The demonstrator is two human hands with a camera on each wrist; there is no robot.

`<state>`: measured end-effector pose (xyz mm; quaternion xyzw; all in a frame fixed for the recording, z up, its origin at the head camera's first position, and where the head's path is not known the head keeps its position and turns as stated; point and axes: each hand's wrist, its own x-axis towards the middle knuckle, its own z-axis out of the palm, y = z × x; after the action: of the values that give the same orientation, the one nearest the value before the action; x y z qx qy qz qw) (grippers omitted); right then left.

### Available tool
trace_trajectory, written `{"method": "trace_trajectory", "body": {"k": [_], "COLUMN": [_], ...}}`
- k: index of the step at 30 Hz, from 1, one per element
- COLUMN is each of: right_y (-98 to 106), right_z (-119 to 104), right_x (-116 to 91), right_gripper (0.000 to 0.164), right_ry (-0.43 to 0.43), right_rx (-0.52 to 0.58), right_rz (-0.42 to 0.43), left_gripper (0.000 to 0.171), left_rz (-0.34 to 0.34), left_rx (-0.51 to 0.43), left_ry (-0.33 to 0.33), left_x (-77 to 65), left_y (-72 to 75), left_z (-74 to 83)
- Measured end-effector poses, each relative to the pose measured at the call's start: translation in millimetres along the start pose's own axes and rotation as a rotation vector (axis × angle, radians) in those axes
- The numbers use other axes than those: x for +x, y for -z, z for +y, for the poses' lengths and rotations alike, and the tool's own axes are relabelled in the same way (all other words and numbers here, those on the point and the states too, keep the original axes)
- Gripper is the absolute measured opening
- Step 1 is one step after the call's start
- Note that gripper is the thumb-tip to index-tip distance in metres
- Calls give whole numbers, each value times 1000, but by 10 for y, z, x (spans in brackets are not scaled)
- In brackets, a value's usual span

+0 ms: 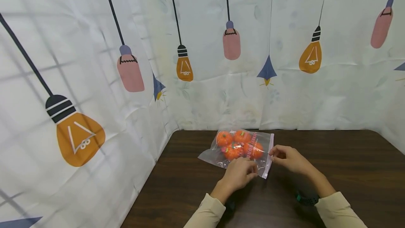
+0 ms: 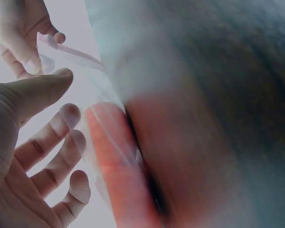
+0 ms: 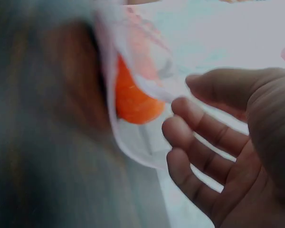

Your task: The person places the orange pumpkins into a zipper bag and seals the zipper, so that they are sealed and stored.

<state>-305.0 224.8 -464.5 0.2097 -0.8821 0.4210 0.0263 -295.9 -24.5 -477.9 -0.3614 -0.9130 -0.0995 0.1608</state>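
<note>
A clear zip bag [image 1: 218,157] with pink print lies near the back of the table, holding several round orange fruits [image 1: 233,151]. Its pale zip edge [image 1: 270,147] faces right, and the mouth gapes in the right wrist view. My left hand [image 1: 239,173] pinches the film at the near side, close to the zip corner; in the left wrist view its thumb [image 2: 50,90] overlaps the film and hides the index finger. At the zip edge, my right hand [image 1: 289,159] pinches one lip between thumb [image 3: 213,85] and index finger, the other fingers curled loosely.
The dark wooden table [image 1: 341,168] extends to the right and toward me. A white curtain [image 1: 215,105] printed with lamps and bulbs hangs behind the back edge and along the left side. A dark band [image 1: 307,199] is round my right wrist.
</note>
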Motion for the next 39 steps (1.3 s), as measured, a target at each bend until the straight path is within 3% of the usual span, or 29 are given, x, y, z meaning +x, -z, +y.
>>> {"method": "trace_trajectory", "body": {"k": [5, 15, 28, 39], "right_y": [-57, -185, -252, -261], "right_z": [60, 80, 110, 116], "right_x": [-110, -177, -142, -132], "right_gripper": [13, 18, 11, 12], "right_ry": [124, 235, 278, 334], "right_rx": [-31, 51, 51, 30], "right_rz": [-48, -109, -30, 25], "left_gripper": [13, 14, 10, 9], "left_rz": [32, 48, 34, 103], "left_rx": [-40, -141, -175, -149], "left_ry": [11, 72, 80, 56], "left_x": [15, 8, 15, 16], "left_y": [17, 70, 70, 56], "left_z": [17, 46, 95, 107]}}
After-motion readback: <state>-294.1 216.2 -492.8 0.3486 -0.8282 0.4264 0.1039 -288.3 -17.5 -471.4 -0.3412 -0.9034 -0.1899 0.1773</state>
